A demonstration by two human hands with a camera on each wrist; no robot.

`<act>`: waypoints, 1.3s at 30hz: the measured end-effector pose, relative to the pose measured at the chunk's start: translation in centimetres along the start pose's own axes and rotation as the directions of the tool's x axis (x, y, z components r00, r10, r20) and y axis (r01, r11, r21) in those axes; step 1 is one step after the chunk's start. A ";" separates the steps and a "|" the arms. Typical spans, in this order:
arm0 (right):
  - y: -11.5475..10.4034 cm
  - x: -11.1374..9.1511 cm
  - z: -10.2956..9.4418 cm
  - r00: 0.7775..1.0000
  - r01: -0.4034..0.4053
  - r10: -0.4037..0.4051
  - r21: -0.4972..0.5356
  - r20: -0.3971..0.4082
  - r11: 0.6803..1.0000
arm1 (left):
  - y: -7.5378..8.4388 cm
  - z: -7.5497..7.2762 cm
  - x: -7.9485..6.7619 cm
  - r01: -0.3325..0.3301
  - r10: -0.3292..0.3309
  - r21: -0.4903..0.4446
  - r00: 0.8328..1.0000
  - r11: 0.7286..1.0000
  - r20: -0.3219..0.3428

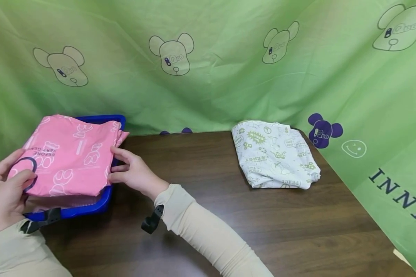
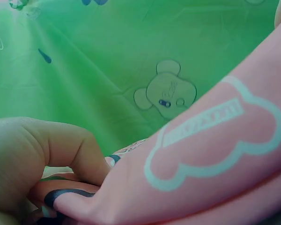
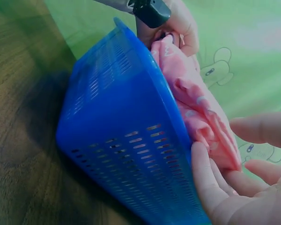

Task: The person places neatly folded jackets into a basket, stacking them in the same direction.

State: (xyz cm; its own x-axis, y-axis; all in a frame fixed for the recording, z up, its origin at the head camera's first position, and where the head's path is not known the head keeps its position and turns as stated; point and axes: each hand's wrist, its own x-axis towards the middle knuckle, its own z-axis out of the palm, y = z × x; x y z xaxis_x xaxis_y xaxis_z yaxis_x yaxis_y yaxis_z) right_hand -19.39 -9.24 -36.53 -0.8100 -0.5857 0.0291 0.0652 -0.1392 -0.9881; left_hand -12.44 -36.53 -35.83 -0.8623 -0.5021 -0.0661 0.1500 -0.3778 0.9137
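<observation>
Folded pink fabric with white prints (image 1: 74,156): we see it lying over the blue perforated plastic basket (image 1: 96,207)
Left hand (image 1: 7,188): pinches the fabric's left side — thumb on top
Right hand (image 1: 134,171): fingers parted and loosely extended, touching the right edge

In the head view, the pink cloth (image 1: 72,154) hides most of the blue basket's rim (image 1: 104,204) near the table's far edge; the left hand (image 1: 5,188), cropped, has fingers hidden underneath.

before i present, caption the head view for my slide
Left hand pinching and right hand touching folded pink cloth over a blue basket, white patterned cloth on the table.
</observation>
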 end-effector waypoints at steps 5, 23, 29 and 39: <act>0.1 -0.1 0.0 1.000 0.009 -0.009 -0.075 0.001 0.997 | -0.1 0.1 -0.2 0.064 -0.051 0.104 0.991 0.993 -0.124; 0.8 -0.5 0.0 0.999 0.047 -0.048 -0.173 -0.004 0.984 | 0.5 3.9 -1.6 0.009 0.027 0.472 0.997 0.881 -0.068; 0.6 -1.1 -0.8 0.997 0.073 -0.077 -0.213 -0.011 0.974 | 0.4 4.8 -2.0 -0.080 0.075 0.644 0.997 0.761 0.036; 0.2 -2.5 -2.7 0.987 0.142 -0.156 -0.273 -0.031 0.951 | 0.3 6.5 -2.8 -0.180 0.077 0.735 0.982 0.653 0.172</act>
State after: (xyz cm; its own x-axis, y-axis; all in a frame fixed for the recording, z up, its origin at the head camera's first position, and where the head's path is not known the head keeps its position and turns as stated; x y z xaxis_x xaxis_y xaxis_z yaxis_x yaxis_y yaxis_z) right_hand -18.92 -5.67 -37.25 -0.8278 -0.5319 0.1786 -0.2122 0.0022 -0.9772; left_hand -13.11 -30.22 -32.76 -0.9184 -0.3886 0.0744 -0.1027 0.4157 0.9037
